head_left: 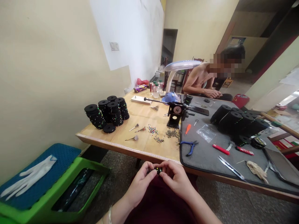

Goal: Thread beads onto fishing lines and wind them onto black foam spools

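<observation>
Both of my hands meet at the table's front edge, over my lap. Between the fingertips is a small dark piece with yellow-green spots (159,170), mostly hidden, perhaps a black foam spool like those on the table. My left hand (143,179) pinches it from the left, thumb on the near side. From the other side, my right hand (174,179) closes thumb and fingers on it. Beyond the hands lie a pile of coloured beads (153,130) and heaps of small metal pieces (172,133). Blue-handled pliers (190,147) rest on the grey mat (203,161).
Stacked black foam spools (114,112) stand at left, more black spools (238,119) at right. A black winding device (175,113) sits mid-table near a lamp (182,64). Scissors (231,168) lie right. A person (201,79) works across the table. A green stool (93,189) holds a glove (32,175).
</observation>
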